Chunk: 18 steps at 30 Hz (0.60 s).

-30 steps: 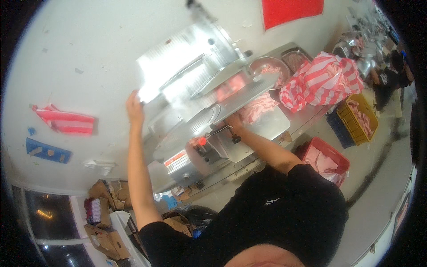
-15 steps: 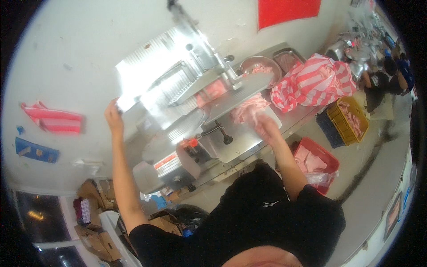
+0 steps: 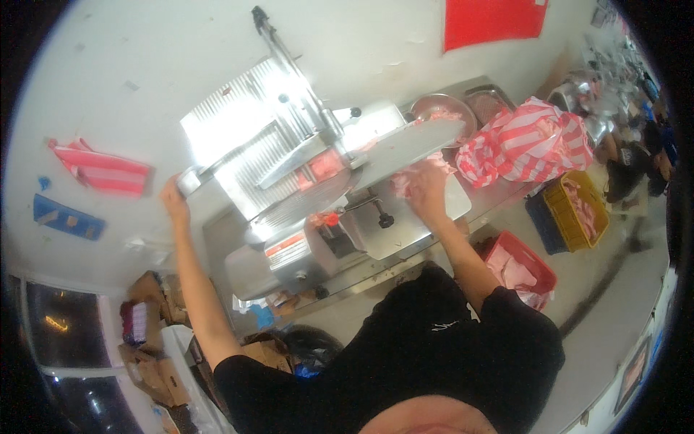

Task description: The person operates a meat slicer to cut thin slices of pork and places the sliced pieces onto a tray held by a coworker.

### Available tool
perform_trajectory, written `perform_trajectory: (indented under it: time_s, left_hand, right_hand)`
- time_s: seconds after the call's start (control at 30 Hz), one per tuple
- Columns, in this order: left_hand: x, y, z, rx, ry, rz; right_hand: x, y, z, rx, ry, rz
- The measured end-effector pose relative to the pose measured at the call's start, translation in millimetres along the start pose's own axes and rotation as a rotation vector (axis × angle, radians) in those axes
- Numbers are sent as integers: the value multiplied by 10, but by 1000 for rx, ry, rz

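A metal meat slicer [image 3: 289, 257] stands on the steel worktop, its ridged sliding carriage [image 3: 224, 119] tilted up to the left. A block of pink meat [image 3: 320, 168] lies on the carriage against the blade side. My left hand [image 3: 174, 200] is closed around the handle at the carriage's lower left end. My right hand [image 3: 429, 189] is closed on a pile of thin meat slices [image 3: 402, 182] below the slicer's flat plate [image 3: 416, 148]; its fingertips are partly hidden. The slices rest on a pale tray [image 3: 457, 201].
Behind the plate are a metal bowl [image 3: 468, 116] with meat bits and a red-and-white striped bag [image 3: 538, 145]. On the floor side stand a red crate [image 3: 546, 273] and a yellow crate [image 3: 598, 235], both holding meat. Cardboard boxes [image 3: 155, 380] sit lower left. Another person [image 3: 627, 170] is at far right.
My left hand and the carriage have slid left along the slicer. My right hand has moved up onto the meat slices and its fingers have closed in. The whole view has shifted slightly.
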<state>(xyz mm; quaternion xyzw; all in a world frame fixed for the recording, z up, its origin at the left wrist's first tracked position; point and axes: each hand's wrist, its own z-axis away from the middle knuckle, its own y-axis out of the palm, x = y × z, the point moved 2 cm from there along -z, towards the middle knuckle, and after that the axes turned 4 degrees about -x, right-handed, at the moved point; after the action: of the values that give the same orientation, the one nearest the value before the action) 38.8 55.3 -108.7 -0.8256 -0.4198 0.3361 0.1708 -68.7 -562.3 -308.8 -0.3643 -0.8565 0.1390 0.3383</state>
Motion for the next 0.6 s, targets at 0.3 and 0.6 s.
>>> perform_trajectory:
  time_s: [0.3,0.6]
  left_hand:
    - [-1592,1512,-407,211,-213,455]
    - [-1386,1544,-399,154,-50,261]
  right_hand:
    - [288,1079,120,364,-8,132]
    - [247,472,-37,555,-98,-244]
